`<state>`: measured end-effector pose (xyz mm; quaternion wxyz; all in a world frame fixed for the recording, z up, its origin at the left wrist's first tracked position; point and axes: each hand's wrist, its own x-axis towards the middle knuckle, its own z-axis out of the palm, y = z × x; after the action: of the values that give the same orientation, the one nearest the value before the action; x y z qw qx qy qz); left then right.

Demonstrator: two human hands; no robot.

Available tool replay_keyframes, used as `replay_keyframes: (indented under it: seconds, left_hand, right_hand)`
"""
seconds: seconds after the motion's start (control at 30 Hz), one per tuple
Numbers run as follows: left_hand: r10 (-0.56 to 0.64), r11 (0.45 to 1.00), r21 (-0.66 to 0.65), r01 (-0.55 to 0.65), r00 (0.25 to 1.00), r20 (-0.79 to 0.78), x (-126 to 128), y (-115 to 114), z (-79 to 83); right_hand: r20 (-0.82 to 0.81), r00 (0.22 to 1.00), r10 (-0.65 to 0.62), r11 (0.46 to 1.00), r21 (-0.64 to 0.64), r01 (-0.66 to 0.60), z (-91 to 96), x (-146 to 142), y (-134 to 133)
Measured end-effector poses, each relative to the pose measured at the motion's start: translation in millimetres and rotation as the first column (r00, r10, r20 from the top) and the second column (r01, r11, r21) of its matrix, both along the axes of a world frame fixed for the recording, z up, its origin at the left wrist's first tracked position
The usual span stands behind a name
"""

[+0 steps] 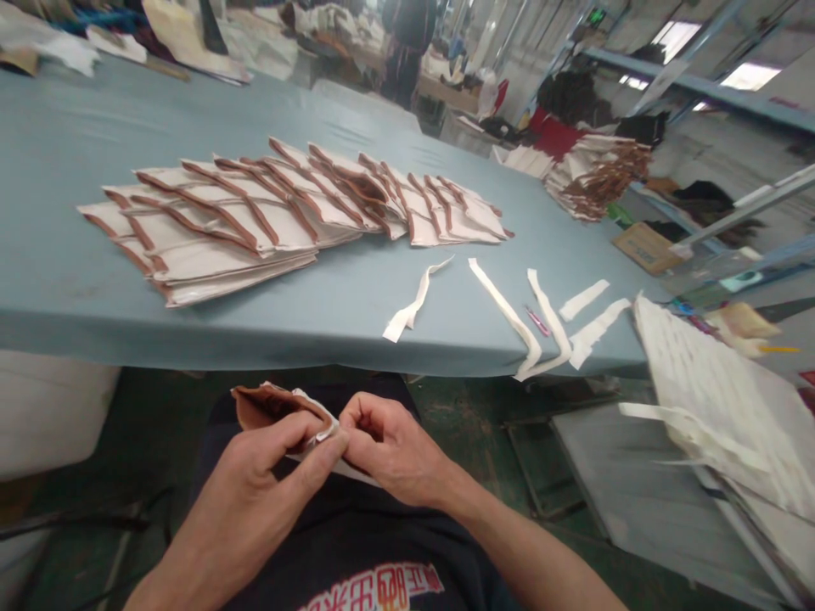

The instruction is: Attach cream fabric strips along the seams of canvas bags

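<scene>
Over my lap I hold a white fabric pouch with a brown-trimmed opening (258, 406). My left hand (271, 484) grips it, thumb below and fingers at the rim. At the pouch's right corner, my right hand (391, 445) pinches the edge with thumb and index finger, right against my left thumb. Both hands cover much of the pouch. On the table beyond lies an overlapping row of similar white pouches with brown edges (222, 221).
The blue-green table (204, 331) runs across in front of me. White strips (503, 310) and a small pink tool (536, 321) lie near its front edge. A stack of brown-edged pieces (598, 174) sits at the far right. White strips cover a board (719, 382) at right.
</scene>
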<state>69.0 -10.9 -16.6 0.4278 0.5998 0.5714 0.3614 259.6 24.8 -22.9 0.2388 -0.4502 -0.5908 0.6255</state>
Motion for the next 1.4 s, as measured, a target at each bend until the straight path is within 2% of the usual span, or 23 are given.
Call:
replay_keyframes:
  seconds: [0.2, 0.33, 0.47, 0.6, 0.7, 0.83, 0.97, 1.13, 1.2, 1.3, 1.4]
  left_hand:
    - [-0.053, 0.998, 0.03, 0.052, 0.998, 0.023, -9, -6, -14.0]
    - [-0.032, 0.998, 0.049, 0.03, 0.999, 0.041, -8, -8, -16.8]
    - [0.058, 0.997, 0.049, -0.062, 0.996, 0.068, -2, -6, -11.0]
    - [0.192, 0.981, -0.02, -0.191, 0.975, 0.113, 7, -4, -13.4]
    - [0.23, 0.973, -0.058, -0.224, 0.964, 0.134, 9, -4, -22.1]
    - [0.205, 0.975, -0.128, -0.184, 0.963, 0.178, 0, -5, -26.2]
    - [0.134, 0.976, -0.2, -0.086, 0.962, 0.239, -9, -7, -21.7]
    - [0.187, 0.956, -0.275, -0.099, 0.931, 0.313, -1, -11, -31.3]
    - [0.21, 0.943, -0.319, -0.098, 0.916, 0.342, 3, -14, -38.3]
    - [0.216, 0.928, -0.364, -0.075, 0.907, 0.362, 1, -19, -43.4]
    - [0.151, 0.945, -0.323, -0.045, 0.938, 0.313, -4, -19, -38.1]
  right_hand:
    - [0.016, 1.0, 0.0, 1.0, 0.017, -0.001, -2.9, -2, 2]
    - [0.074, 0.996, -0.057, 0.992, 0.119, 0.048, -1.0, -6, -4]
    - [0.094, 0.99, -0.103, 0.976, 0.2, 0.083, 1.3, -12, -12]
    - [0.092, 0.989, -0.114, 0.985, 0.143, 0.1, -1.7, -20, -18]
    - [0.09, 0.988, -0.124, 0.986, 0.119, 0.113, -5.9, -27, -21]
    - [0.121, 0.979, -0.162, 0.982, 0.119, 0.147, -4.9, -29, -25]
    - [0.125, 0.985, -0.118, 0.989, 0.109, 0.104, 4.1, -22, -29]
    - [0.158, 0.98, -0.125, 0.967, 0.241, 0.084, 8.4, -13, -30]
    - [0.081, 0.994, -0.076, 0.977, 0.207, 0.058, 5.8, -8, -29]
    - [-0.104, 0.995, 0.0, 0.998, 0.07, 0.007, -1.6, 4, -30]
    - [-0.157, 0.987, -0.034, 0.999, 0.009, 0.036, -11.6, 16, -38]
